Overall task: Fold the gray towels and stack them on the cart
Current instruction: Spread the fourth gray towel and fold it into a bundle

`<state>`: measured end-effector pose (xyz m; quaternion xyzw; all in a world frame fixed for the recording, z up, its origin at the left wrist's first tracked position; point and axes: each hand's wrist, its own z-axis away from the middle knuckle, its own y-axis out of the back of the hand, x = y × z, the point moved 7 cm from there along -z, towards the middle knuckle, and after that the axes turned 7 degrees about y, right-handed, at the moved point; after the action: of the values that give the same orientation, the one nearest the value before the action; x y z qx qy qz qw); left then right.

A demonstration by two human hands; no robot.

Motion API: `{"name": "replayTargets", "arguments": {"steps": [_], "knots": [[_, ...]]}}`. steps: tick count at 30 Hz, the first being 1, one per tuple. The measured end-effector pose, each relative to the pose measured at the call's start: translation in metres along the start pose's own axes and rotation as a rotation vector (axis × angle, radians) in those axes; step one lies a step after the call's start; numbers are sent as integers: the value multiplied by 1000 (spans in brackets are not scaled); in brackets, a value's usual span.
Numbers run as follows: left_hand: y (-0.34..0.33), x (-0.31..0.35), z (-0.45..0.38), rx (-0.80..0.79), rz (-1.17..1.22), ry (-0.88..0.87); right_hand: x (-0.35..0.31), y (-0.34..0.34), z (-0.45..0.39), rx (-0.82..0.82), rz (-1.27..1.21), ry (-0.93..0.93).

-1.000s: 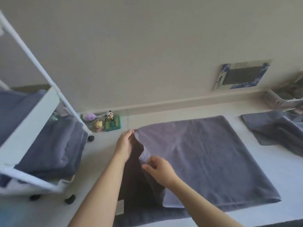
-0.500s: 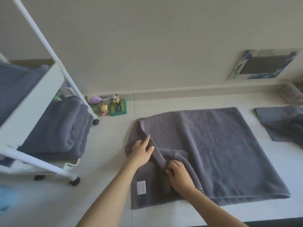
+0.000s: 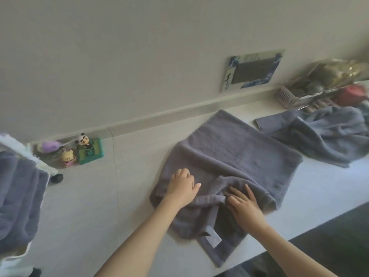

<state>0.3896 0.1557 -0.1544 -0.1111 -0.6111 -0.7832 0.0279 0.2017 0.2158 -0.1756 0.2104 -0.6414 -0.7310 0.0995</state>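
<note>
Towel (image 3: 235,156) centre on floor — cart (image 3: 22,156) far left, figurines (image 3: 79,150) between — towel pile (image 3: 323,134) right.

We see open floor (image 3: 95,206) left of the gray towel (image 3: 235,156), between it and the cart (image 3: 24,154) at the far left edge; a hand could pass there. Cart wheel (image 3: 57,177) sits just at that lane's left side. Small toy figures (image 3: 79,150) crowd the far-left strip along the wall. Right side is tight: a heap of gray towels (image 3: 323,136) lies just beside the flat towel's far-right corner. White basket (image 3: 289,96) blocks the far-right corner by the wall. Both hands, left hand (image 3: 182,186) and right hand (image 3: 242,206), sit on the towel's near part. Bare strip near right of the towel (image 3: 319,188).
</note>
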Motion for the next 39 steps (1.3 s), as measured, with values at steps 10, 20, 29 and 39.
{"name": "replayTargets", "arguments": {"steps": [10,20,29,39], "knots": [[-56,30,-49,-192,-148,0,54,-12,36,105,-208,-77],[-46,-36,-29,-86,6,456,70,10,-85,17,-427,15],[-36,-54,6,39,338,465,57,17,-104,-82,-431,-63],[-34,-34,47,-13,507,140,76,35,-14,100,-463,-396]]}}
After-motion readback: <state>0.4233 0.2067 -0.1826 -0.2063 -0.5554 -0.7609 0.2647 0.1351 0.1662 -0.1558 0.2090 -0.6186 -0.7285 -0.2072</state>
